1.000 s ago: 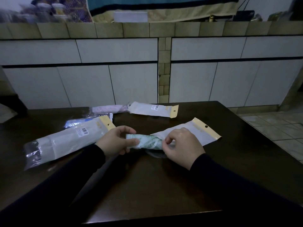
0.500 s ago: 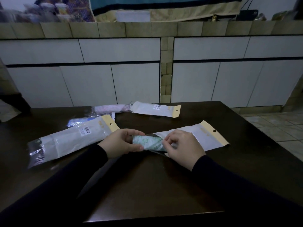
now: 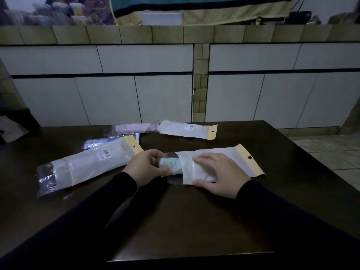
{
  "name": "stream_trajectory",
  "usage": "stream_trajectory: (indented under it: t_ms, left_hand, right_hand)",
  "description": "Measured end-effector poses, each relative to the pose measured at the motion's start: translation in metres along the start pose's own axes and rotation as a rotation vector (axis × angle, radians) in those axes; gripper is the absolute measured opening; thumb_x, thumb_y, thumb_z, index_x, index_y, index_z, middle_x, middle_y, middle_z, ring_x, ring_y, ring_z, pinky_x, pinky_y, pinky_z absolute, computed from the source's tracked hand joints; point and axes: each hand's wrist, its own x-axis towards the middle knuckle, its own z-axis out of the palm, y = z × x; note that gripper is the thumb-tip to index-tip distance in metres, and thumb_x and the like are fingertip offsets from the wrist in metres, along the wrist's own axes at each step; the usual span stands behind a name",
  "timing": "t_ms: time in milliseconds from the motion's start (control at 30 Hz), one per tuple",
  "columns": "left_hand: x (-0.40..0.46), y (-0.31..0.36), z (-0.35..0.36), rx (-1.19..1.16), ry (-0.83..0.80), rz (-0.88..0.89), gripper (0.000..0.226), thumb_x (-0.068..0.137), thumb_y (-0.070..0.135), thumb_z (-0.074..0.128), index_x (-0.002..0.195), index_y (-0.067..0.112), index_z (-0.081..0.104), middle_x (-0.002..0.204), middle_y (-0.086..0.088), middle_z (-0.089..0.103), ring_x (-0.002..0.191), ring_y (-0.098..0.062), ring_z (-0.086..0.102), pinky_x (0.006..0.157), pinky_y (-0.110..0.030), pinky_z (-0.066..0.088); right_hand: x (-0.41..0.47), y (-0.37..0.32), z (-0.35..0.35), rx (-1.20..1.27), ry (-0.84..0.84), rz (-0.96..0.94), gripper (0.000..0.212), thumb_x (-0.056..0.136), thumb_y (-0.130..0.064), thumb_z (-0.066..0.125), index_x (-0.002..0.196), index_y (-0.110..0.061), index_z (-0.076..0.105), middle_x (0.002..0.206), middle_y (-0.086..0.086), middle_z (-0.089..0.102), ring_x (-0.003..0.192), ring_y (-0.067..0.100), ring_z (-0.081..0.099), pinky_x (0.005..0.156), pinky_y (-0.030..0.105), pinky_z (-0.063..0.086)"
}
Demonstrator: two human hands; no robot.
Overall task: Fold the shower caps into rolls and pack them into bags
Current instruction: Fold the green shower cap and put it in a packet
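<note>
Dark table, left hand pinching a rolled green-patterned shower cap at the mouth of a white bag, roll partly inside, right hand resting flat on the bag with fingers spread, three more bags lying behind.

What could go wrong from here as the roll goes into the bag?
The green shower cap roll is only partly inside the bag; the left hand pinches just its outer end, so it might unroll or bunch at the mouth. The right hand lies flat on the bag, which could slide on the table.
</note>
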Motion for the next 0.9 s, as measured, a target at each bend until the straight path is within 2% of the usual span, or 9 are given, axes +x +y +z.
stream_trajectory:
  t_ms: [167, 267, 333, 400, 533, 633, 767, 833, 900]
  left_hand:
    - [0.002, 0.002, 0.010, -0.040, -0.032, 0.007, 0.045, 0.066, 0.034, 0.084, 0.108, 0.031, 0.067, 0.092, 0.005, 0.070, 0.078, -0.006, 0.063, 0.081, -0.026, 0.051]
    - [-0.001, 0.007, 0.003, -0.195, -0.104, -0.011, 0.044, 0.075, 0.015, 0.078, 0.116, 0.026, 0.063, 0.085, 0.006, 0.066, 0.055, 0.003, 0.058, 0.062, -0.012, 0.048]
    - [-0.002, 0.007, -0.003, -0.301, -0.141, -0.026, 0.043, 0.078, 0.003, 0.073, 0.118, 0.017, 0.063, 0.088, 0.001, 0.068, 0.058, 0.003, 0.061, 0.060, -0.009, 0.048]
    - [-0.002, 0.006, -0.005, -0.299, -0.095, -0.047, 0.042, 0.074, 0.003, 0.077, 0.113, 0.014, 0.065, 0.088, -0.002, 0.068, 0.068, -0.004, 0.063, 0.063, -0.010, 0.050]
    - [-0.001, 0.007, 0.011, -0.382, 0.015, -0.126, 0.033, 0.066, 0.010, 0.084, 0.093, 0.011, 0.064, 0.081, -0.007, 0.070, 0.063, -0.013, 0.064, 0.058, -0.019, 0.052]
    - [-0.003, 0.012, 0.025, -0.379, 0.031, -0.116, 0.024, 0.072, 0.014, 0.081, 0.086, 0.010, 0.063, 0.068, -0.001, 0.068, 0.050, -0.006, 0.058, 0.047, -0.016, 0.043]
    - [-0.003, 0.013, 0.014, -0.248, 0.014, -0.148, 0.018, 0.071, 0.028, 0.082, 0.080, 0.017, 0.071, 0.061, 0.007, 0.068, 0.047, -0.001, 0.051, 0.047, -0.015, 0.039]
    - [-0.003, 0.010, 0.011, -0.233, -0.027, -0.149, 0.013, 0.072, 0.028, 0.080, 0.080, 0.020, 0.074, 0.057, 0.012, 0.066, 0.044, 0.002, 0.050, 0.046, -0.013, 0.038]
    - [-0.002, 0.011, 0.013, -0.252, -0.084, -0.142, 0.006, 0.078, 0.025, 0.076, 0.083, 0.023, 0.076, 0.066, 0.010, 0.070, 0.047, 0.001, 0.050, 0.050, -0.014, 0.040]
  right_hand:
    - [0.003, -0.008, 0.001, -0.032, 0.058, 0.019, 0.072, 0.080, -0.070, 0.051, 0.143, -0.040, 0.033, 0.146, -0.014, 0.036, 0.130, 0.012, 0.031, 0.110, 0.034, 0.028]
    - [0.005, -0.004, -0.006, -0.074, 0.024, 0.019, 0.074, 0.077, -0.077, 0.046, 0.142, -0.044, 0.032, 0.141, -0.014, 0.038, 0.126, 0.010, 0.033, 0.106, 0.033, 0.025]
    - [0.006, -0.001, -0.007, -0.028, -0.014, 0.019, 0.071, 0.078, -0.074, 0.048, 0.141, -0.046, 0.032, 0.140, -0.014, 0.036, 0.127, 0.010, 0.029, 0.107, 0.033, 0.023]
    - [0.005, -0.002, -0.005, 0.063, -0.035, 0.029, 0.070, 0.078, -0.070, 0.054, 0.140, -0.046, 0.033, 0.141, -0.013, 0.034, 0.129, 0.010, 0.028, 0.109, 0.033, 0.026]
    - [0.006, -0.007, -0.002, 0.097, -0.042, 0.029, 0.069, 0.079, -0.067, 0.056, 0.140, -0.044, 0.032, 0.141, -0.012, 0.032, 0.130, 0.010, 0.028, 0.110, 0.034, 0.029]
    - [0.004, -0.007, -0.003, 0.067, -0.036, 0.017, 0.068, 0.080, -0.066, 0.056, 0.140, -0.044, 0.034, 0.141, -0.011, 0.033, 0.130, 0.011, 0.028, 0.110, 0.034, 0.027]
    - [0.004, -0.009, -0.003, 0.034, -0.032, 0.027, 0.070, 0.080, -0.068, 0.054, 0.141, -0.043, 0.032, 0.142, -0.010, 0.034, 0.130, 0.012, 0.030, 0.110, 0.033, 0.029]
    - [0.004, -0.010, -0.002, 0.020, -0.026, 0.025, 0.070, 0.080, -0.068, 0.054, 0.142, -0.043, 0.032, 0.142, -0.010, 0.034, 0.130, 0.012, 0.030, 0.110, 0.033, 0.028]
    - [0.005, -0.011, -0.001, 0.012, -0.023, 0.020, 0.069, 0.081, -0.068, 0.054, 0.142, -0.043, 0.032, 0.142, -0.010, 0.034, 0.130, 0.012, 0.029, 0.110, 0.033, 0.027]
